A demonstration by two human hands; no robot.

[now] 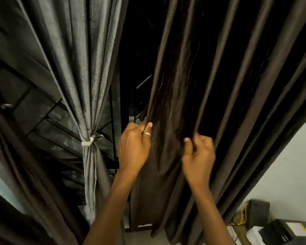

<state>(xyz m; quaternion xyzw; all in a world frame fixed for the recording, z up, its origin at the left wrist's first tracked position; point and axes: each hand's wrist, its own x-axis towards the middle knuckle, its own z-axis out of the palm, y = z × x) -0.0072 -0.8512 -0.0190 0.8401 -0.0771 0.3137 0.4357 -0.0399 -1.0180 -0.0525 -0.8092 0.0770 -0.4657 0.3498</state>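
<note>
- Brown cloth is bunched in both my fists: my left hand (pixel 132 147) has its fingers curled round one fold of the dark curtain (pixel 168 106), thumb laid on the front, and my right hand (pixel 199 152) pinches another fold just beside it
- That curtain hangs straight down in front of me, between the dark window gap and the wall (pixel 290 156) on my right
- I take this to be the gathering step, with the pleats being drawn into one bundle
- The next move, I think, calls for sweeping in the loose folds from the right while one hand keeps the bundle tight, then tying it
- Just left of it, a grey curtain (pixel 83 59) is already cinched by a pale tie (pixel 87 142), with window bars (pixel 48 110) behind
- Low in the right corner sits a printer (pixel 290 230)
</note>
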